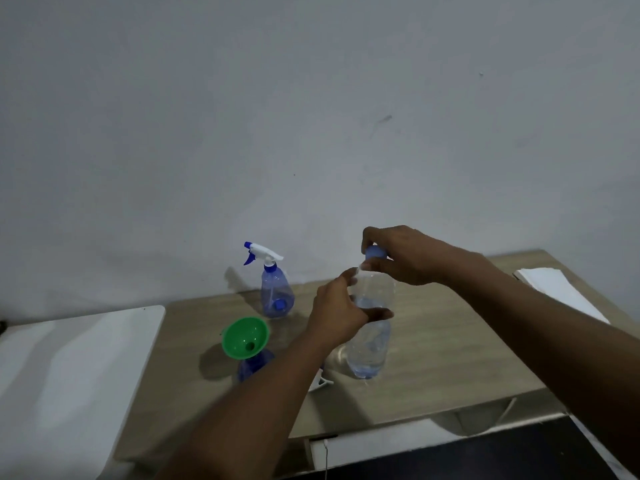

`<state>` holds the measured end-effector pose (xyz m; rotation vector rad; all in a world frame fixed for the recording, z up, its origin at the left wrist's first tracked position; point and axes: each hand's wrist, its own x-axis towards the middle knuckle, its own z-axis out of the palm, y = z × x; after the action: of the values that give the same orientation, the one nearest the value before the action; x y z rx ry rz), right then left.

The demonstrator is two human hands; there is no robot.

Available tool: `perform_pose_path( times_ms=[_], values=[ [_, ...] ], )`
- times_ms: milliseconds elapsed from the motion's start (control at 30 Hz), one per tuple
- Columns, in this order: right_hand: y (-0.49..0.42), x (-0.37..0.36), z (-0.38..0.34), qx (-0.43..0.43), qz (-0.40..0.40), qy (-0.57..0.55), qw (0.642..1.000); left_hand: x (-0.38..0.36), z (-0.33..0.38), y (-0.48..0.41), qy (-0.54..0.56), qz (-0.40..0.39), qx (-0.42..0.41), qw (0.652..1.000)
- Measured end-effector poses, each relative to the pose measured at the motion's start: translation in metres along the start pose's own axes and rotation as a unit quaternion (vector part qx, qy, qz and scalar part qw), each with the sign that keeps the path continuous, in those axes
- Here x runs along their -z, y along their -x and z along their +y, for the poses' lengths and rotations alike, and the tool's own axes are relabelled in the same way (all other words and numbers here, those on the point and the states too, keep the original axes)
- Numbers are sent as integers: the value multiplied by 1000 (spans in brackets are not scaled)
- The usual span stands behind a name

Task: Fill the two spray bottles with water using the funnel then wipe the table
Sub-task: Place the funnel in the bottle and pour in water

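A clear water bottle (369, 344) stands upright on the wooden table (433, 341), partly filled. My left hand (334, 315) grips its middle. My right hand (403, 256) pinches its blue cap (374, 252) from above. A blue spray bottle (275, 292) with a white and blue trigger head stands at the back, near the wall. In front of it a green funnel (246, 337) sits in the neck of a second blue spray bottle (254, 367), whose lower part my left forearm hides. A white trigger head (320, 382) lies beside the water bottle, mostly hidden.
A white surface (69, 368) adjoins the table on the left. A white cloth or paper (557, 291) lies at the table's far right edge. A grey wall rises right behind the table. A thin white cable (326, 455) hangs below the front edge.
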<state>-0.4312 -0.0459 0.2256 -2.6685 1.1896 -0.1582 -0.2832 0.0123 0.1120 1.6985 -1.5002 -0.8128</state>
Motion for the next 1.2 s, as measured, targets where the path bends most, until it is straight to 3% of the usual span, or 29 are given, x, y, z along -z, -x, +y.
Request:
perform_pose_path(
  times_ms=[100,200,400,500,567,667,767,933,1067,1200],
  values=[
    [2,10,4,-3,-27,34,999,-1,2,-2,-3,-9,-1,1000],
    [-3,11,-1,-58,8,110,992,0,4,-6,-7,-14,-4,1000],
    [-4,24,-8,-2,-60,51,997,2,5,-5,-25,-26,-13,999],
    [-8,22,-8,-55,-34,124,990,2,4,-4,-24,-24,-18,999],
    [-11,20,-7,-42,-29,141,989,3,5,-5,-26,-25,-18,999],
    [-7,28,-6,28,-55,67,996,4,5,-6,-22,-30,-24,999],
    [0,35,7,47,-25,-6,999,3,3,-6,7,-34,-19,999],
    [11,21,61,-52,76,-156,983,-1,0,-3,46,-21,-20,999],
    [11,-53,109,-121,-24,-154,980,-3,-2,-3,78,-11,-8,997],
    [15,-144,131,-136,-134,-124,974,-7,-7,-4,94,-7,13,995]
  ],
)
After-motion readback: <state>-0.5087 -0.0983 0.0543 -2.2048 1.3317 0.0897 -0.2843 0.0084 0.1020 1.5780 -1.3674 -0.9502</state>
